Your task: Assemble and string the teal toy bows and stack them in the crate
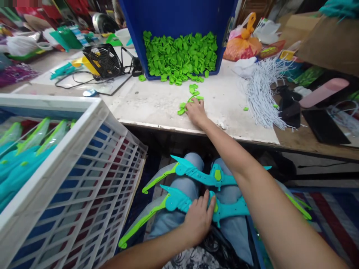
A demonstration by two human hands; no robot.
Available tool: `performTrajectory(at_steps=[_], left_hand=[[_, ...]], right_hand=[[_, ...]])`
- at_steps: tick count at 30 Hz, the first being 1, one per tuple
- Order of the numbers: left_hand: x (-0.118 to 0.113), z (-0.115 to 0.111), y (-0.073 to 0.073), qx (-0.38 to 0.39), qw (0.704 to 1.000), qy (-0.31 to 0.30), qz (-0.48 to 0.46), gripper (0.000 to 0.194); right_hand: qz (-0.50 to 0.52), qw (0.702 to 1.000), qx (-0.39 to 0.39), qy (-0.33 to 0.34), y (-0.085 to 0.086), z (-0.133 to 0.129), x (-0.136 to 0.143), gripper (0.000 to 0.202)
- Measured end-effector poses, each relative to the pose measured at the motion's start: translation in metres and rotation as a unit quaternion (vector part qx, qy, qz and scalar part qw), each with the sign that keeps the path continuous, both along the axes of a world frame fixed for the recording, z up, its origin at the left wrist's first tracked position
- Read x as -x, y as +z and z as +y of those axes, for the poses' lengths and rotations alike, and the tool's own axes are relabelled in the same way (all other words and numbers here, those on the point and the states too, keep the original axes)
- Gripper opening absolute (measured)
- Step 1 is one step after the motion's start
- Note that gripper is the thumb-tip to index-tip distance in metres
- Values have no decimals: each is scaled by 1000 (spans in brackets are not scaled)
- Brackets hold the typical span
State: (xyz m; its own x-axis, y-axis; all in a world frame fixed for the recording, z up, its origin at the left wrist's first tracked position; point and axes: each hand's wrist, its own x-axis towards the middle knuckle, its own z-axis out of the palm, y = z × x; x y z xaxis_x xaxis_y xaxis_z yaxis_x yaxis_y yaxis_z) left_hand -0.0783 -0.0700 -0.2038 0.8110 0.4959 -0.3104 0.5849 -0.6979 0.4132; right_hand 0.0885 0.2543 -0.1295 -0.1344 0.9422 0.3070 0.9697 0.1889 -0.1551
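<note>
Two turquoise toy bows with lime-green limb edges lie across my lap. The farther toy bow (202, 178) has a green piece on its middle. My left hand (198, 215) lies over the middle of the nearer toy bow (179, 203), fingers stretched out and touching it. My right hand (196, 111) reaches to the white tabletop, its bent fingers closed on a small green plastic piece (182, 108) among a few loose ones. Another loose green piece (193, 89) lies just beyond. My right forearm covers part of both bows' right side.
A blue bin (143, 56) lies on its side, spilling green pieces (179, 56). At left stands a white crate (92, 116) holding more bows. A black fan (103, 61), a bundle of white cords (263, 93), a phone (325, 126) and bags (242, 46) lie around.
</note>
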Motion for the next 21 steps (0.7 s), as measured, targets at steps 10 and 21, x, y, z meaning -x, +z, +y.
performTrajectory(at_steps=[10,21], left_hand=[[-9,67,48,220,975,-31,-10,37],[-15,82,-5,624,775,92,-34,51]], right_hand=[[257,963,-60,57,13,-138,-36,22],[254,964,39,73,-49,-411,-4,34]])
